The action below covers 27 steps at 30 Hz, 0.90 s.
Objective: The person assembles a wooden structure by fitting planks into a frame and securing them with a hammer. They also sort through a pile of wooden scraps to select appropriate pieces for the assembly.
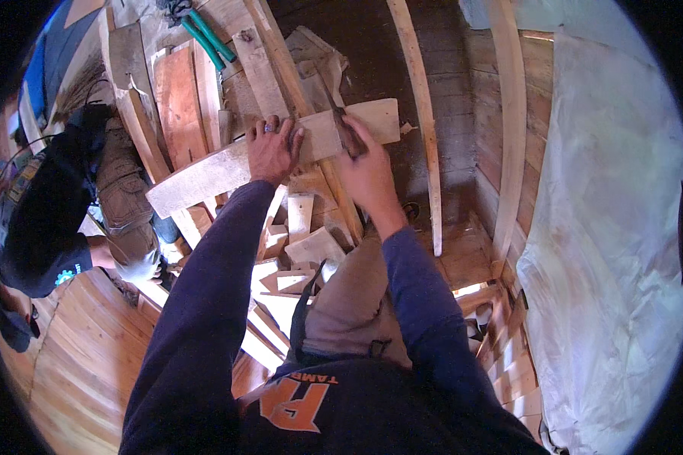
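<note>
Head view: hands on plank

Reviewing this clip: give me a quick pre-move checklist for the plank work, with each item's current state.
1. Left hand flat on the plank: ok.
2. Right hand gripping the tool: ok.
3. Tool's working end on the plank: cannot tell.
4. Left fingers clear of the tool: ok, apart.
5. Plank supported on the wood pile: ok.
6. Other person clear of the plank: ok, off to the left.
</note>
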### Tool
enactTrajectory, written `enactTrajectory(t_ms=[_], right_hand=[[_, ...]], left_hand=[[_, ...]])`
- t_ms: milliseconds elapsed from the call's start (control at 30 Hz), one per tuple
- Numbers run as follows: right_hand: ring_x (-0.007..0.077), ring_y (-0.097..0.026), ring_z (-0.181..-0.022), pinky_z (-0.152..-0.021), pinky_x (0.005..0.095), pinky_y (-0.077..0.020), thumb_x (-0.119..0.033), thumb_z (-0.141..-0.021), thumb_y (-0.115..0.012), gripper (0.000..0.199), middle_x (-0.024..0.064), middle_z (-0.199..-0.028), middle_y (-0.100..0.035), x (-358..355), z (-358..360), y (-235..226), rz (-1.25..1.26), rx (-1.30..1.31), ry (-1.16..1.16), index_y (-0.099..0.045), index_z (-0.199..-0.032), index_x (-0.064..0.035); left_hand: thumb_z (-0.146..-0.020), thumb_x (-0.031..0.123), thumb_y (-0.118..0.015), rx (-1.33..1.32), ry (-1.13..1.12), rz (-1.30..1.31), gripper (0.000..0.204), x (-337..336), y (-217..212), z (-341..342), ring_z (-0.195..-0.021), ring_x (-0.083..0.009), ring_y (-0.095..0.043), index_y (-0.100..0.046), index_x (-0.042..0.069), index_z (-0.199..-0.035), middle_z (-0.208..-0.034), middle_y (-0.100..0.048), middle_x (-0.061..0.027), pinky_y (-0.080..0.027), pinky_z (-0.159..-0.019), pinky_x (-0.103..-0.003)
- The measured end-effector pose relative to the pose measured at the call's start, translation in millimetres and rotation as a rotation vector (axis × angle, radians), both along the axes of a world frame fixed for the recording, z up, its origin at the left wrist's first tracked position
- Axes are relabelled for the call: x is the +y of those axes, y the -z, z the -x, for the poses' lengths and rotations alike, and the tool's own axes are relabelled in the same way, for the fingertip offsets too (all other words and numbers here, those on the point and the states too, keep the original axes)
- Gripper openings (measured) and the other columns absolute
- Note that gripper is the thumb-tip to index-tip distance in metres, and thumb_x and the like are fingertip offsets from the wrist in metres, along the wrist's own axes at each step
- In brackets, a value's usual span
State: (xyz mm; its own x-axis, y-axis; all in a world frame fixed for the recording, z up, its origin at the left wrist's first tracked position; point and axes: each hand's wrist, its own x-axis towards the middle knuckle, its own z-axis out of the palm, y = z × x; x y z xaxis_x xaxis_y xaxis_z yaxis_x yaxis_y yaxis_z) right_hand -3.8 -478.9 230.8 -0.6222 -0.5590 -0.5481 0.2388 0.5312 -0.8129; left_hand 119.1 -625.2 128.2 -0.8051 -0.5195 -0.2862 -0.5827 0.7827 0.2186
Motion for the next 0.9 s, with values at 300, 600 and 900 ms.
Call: enactTrajectory(t_ms=[300,600,900], right_hand=[[0.0283,-0.048,-0.129,-0.108,0.0383,-0.0365,-0.001,-0.091,-0.053,0.048,0.0206,-0.138,-0.050,154,-96,-142,0.013,-0.323,0.187,-0.042,-0.138,0.0047],[0.0239,-0.053,-0.123,-0.104,0.0334,-0.0387,-0.001,-0.088,-0.058,0.049,0.0182,-0.133,-0.055,68,-59,-55,0.082,0.021,-0.022,-0.047,-0.136,-0.0003],[0.0239,-0.055,-0.123,-0.103,0.0317,-0.0408,-0.001,-0.089,-0.055,0.048,0.0173,-0.132,-0.057,30,-18,-17,0.088,-0.042,0.051,-0.047,-0.136,0.0005]], left_hand=[[-0.096,0.044,-0.046,0.050,0.005,0.109,0.041,-4,-11,-24,-0.110,-0.0342,-0.051,-0.060,0.012,-0.116,-0.114,-0.057,-0.0156,-0.035,-0.095,-0.050],[-0.095,0.043,-0.047,0.123,0.047,0.207,0.038,-12,11,-37,-0.104,-0.0352,-0.052,-0.061,0.013,-0.114,-0.110,-0.058,-0.0164,-0.036,-0.091,-0.051],[-0.095,0.044,-0.046,0.072,0.018,0.074,0.040,-5,-4,-3,-0.106,-0.0347,-0.052,-0.060,0.011,-0.115,-0.111,-0.059,-0.0160,-0.037,-0.092,-0.051]])
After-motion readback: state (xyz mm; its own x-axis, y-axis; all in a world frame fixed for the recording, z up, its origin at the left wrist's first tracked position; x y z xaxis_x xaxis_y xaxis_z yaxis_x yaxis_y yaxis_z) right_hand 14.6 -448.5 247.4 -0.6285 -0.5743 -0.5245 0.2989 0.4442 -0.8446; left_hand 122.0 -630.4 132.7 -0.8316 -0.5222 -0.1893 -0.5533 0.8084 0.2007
